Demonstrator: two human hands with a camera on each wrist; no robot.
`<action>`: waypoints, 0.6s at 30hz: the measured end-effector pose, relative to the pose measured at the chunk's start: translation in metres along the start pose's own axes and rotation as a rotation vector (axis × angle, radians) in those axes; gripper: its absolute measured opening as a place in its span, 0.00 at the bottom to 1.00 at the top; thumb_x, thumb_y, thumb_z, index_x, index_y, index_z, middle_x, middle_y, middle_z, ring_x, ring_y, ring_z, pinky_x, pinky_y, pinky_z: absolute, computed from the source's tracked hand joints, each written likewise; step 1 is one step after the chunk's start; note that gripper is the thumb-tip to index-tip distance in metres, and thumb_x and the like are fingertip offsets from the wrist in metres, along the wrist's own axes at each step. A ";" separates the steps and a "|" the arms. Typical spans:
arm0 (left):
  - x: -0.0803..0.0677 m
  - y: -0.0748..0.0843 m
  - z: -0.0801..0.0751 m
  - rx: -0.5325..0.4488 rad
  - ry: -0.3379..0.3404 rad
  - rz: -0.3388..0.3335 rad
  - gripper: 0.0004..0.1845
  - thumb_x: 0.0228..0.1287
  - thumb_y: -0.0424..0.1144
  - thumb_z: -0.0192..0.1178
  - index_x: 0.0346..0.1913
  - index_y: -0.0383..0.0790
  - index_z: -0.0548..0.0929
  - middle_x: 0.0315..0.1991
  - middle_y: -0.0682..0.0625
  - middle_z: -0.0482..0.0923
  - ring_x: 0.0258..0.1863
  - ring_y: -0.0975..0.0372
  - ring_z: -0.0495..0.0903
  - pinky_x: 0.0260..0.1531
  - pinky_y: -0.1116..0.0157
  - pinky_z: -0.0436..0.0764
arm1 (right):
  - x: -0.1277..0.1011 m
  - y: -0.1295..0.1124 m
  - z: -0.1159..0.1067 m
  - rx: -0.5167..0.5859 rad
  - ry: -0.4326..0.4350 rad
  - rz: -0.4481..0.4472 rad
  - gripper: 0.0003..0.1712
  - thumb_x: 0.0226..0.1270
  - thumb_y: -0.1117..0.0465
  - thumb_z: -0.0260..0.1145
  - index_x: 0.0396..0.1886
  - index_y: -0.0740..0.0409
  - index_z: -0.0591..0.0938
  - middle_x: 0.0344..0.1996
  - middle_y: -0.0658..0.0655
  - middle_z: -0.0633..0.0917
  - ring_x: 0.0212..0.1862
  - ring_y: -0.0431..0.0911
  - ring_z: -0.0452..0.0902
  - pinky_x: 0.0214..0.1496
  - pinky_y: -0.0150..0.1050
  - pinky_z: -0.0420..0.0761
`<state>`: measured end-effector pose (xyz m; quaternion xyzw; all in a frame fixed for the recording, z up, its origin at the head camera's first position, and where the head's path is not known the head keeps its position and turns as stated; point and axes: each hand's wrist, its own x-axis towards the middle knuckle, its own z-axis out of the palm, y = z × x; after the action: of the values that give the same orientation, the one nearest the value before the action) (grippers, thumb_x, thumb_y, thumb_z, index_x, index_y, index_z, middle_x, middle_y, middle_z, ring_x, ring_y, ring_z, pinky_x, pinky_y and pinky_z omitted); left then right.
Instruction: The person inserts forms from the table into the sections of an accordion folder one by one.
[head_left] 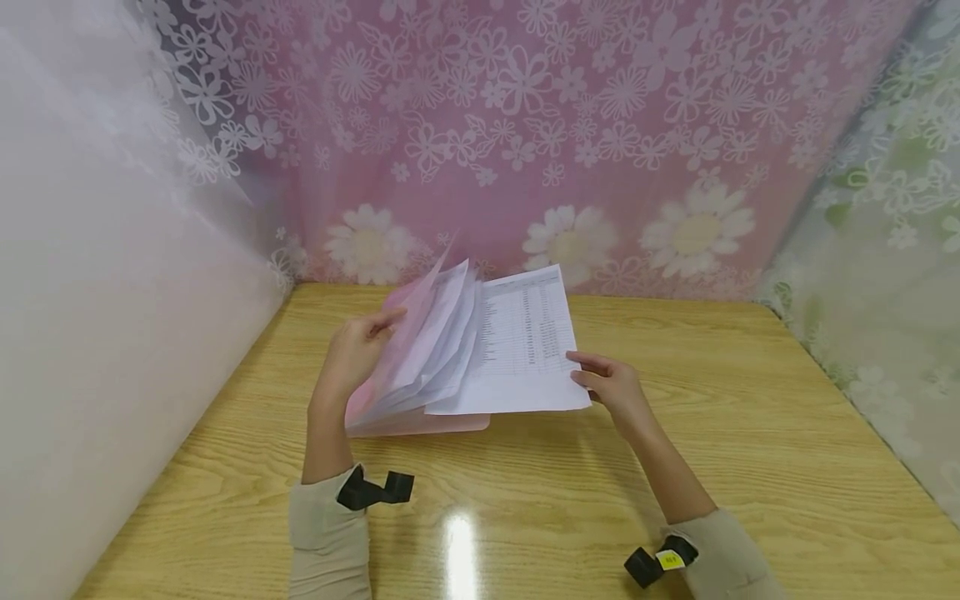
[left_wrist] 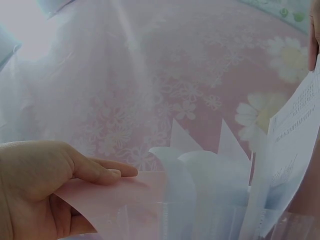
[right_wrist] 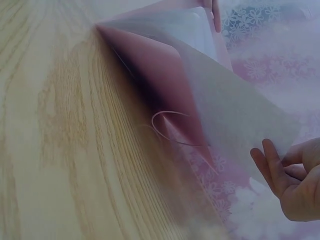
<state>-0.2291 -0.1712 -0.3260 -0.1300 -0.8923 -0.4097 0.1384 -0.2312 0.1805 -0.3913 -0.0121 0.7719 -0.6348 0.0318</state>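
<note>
A pink folder (head_left: 450,424) stands partly open over the table, with several clear sleeves and white papers (head_left: 442,333) fanned inside it. My left hand (head_left: 352,354) pinches the edge of its pink cover (left_wrist: 132,200), thumb on top, at the left. On the other side, my right hand (head_left: 618,390) holds the right edge of a white sheet printed with a table (head_left: 525,333) between thumb and fingers. From the right wrist view, the sheet's plain back (right_wrist: 235,110) is lifted off the folder. Whether the sheet's left edge is still inside a sleeve is hidden.
The wood-grain table (head_left: 480,475) runs beneath the folder and both arms. A pink floral curtain (head_left: 480,167) hangs behind it, with pale sheeting (head_left: 135,250) on the left and flowered sheeting (head_left: 892,250) on the right. A thin curved loop (right_wrist: 154,125) shows beside the folder.
</note>
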 end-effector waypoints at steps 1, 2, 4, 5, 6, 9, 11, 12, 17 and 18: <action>0.000 0.000 0.000 0.000 0.001 0.000 0.16 0.67 0.31 0.51 0.56 0.36 0.78 0.47 0.41 0.79 0.22 0.58 0.63 0.30 0.61 0.64 | 0.002 0.001 0.001 0.009 -0.004 0.002 0.23 0.65 0.63 0.61 0.59 0.65 0.73 0.56 0.64 0.73 0.43 0.45 0.76 0.41 0.34 0.76; 0.000 0.000 0.000 -0.003 0.002 -0.002 0.16 0.67 0.31 0.51 0.56 0.36 0.78 0.47 0.41 0.79 0.23 0.57 0.64 0.30 0.61 0.65 | 0.004 0.001 0.002 0.014 -0.008 0.002 0.23 0.65 0.63 0.61 0.59 0.65 0.73 0.56 0.65 0.73 0.43 0.45 0.76 0.41 0.34 0.76; 0.000 0.000 0.000 -0.002 0.003 -0.002 0.16 0.67 0.31 0.51 0.56 0.36 0.78 0.49 0.41 0.78 0.27 0.57 0.68 0.32 0.60 0.65 | 0.007 0.002 0.004 0.022 -0.012 0.009 0.23 0.64 0.64 0.61 0.59 0.65 0.73 0.56 0.65 0.73 0.41 0.44 0.76 0.40 0.34 0.77; 0.000 0.000 0.000 0.000 0.001 0.001 0.16 0.67 0.31 0.51 0.56 0.36 0.78 0.49 0.41 0.78 0.28 0.57 0.68 0.32 0.60 0.65 | 0.009 0.002 0.006 0.028 -0.012 0.015 0.23 0.64 0.64 0.61 0.59 0.65 0.74 0.55 0.65 0.74 0.41 0.44 0.76 0.40 0.34 0.77; -0.001 0.000 0.000 -0.002 0.001 0.000 0.16 0.67 0.31 0.51 0.56 0.36 0.78 0.50 0.41 0.77 0.28 0.56 0.68 0.32 0.60 0.65 | 0.011 0.002 0.007 0.036 -0.012 0.020 0.23 0.64 0.65 0.61 0.58 0.65 0.74 0.55 0.65 0.74 0.40 0.44 0.76 0.40 0.35 0.77; -0.001 0.001 -0.001 -0.004 -0.002 0.000 0.16 0.68 0.32 0.50 0.56 0.36 0.78 0.51 0.41 0.77 0.28 0.56 0.68 0.32 0.60 0.65 | 0.015 0.002 0.010 0.041 -0.011 0.028 0.22 0.64 0.66 0.61 0.58 0.66 0.74 0.53 0.65 0.75 0.40 0.44 0.77 0.40 0.36 0.77; -0.002 0.002 -0.001 -0.008 -0.002 0.001 0.16 0.68 0.32 0.50 0.56 0.36 0.78 0.51 0.42 0.77 0.28 0.56 0.68 0.33 0.60 0.65 | 0.018 0.002 0.012 0.052 -0.009 0.033 0.22 0.63 0.67 0.61 0.58 0.67 0.74 0.53 0.66 0.76 0.40 0.44 0.78 0.40 0.36 0.77; -0.002 0.002 -0.001 -0.010 0.001 0.000 0.16 0.68 0.32 0.50 0.56 0.36 0.78 0.51 0.42 0.77 0.30 0.55 0.69 0.33 0.60 0.65 | 0.019 0.002 0.014 0.056 -0.009 0.032 0.22 0.63 0.67 0.61 0.58 0.67 0.74 0.52 0.66 0.76 0.40 0.44 0.78 0.39 0.36 0.77; -0.002 0.001 -0.002 -0.022 0.001 0.002 0.16 0.68 0.32 0.50 0.56 0.36 0.78 0.51 0.42 0.77 0.34 0.55 0.71 0.35 0.60 0.66 | 0.024 0.001 0.021 0.068 -0.025 0.029 0.22 0.63 0.68 0.61 0.58 0.68 0.74 0.51 0.67 0.77 0.39 0.44 0.78 0.38 0.35 0.78; -0.002 0.001 -0.002 -0.022 0.001 0.002 0.16 0.68 0.32 0.50 0.56 0.36 0.78 0.51 0.42 0.77 0.33 0.55 0.71 0.35 0.60 0.66 | 0.025 0.001 0.023 0.066 -0.029 0.029 0.22 0.63 0.68 0.61 0.57 0.68 0.74 0.51 0.67 0.77 0.39 0.44 0.78 0.38 0.35 0.78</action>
<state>-0.2269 -0.1720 -0.3248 -0.1322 -0.8875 -0.4193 0.1379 -0.2545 0.1570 -0.3972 -0.0088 0.7501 -0.6592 0.0526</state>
